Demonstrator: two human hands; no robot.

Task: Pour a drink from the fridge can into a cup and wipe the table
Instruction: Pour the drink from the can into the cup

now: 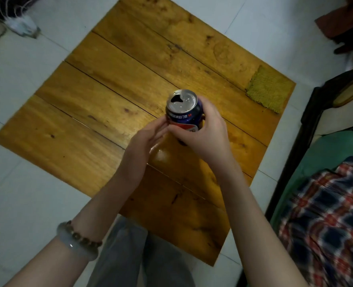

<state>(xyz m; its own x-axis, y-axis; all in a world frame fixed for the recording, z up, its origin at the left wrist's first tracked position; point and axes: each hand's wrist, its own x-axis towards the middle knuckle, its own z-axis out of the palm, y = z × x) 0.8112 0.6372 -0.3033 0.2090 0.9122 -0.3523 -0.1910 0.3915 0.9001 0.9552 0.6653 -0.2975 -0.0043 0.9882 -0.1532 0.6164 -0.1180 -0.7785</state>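
A blue drink can (184, 112) with its silver top opened is held above the wooden table (101, 104). My right hand (206, 131) is wrapped around the can's right side. My left hand (144, 141) rests its fingertips against the can's lower left side, fingers straight. A yellow-green cloth (269, 90) lies flat at the table's far right corner. No cup is in view.
White tiled floor (22, 183) surrounds the low table. A bed with a dark frame (295, 154), green sheet and plaid fabric (333, 214) stands at the right. A wet glossy patch (161, 156) shows on the table under my hands. My grey trouser legs are below.
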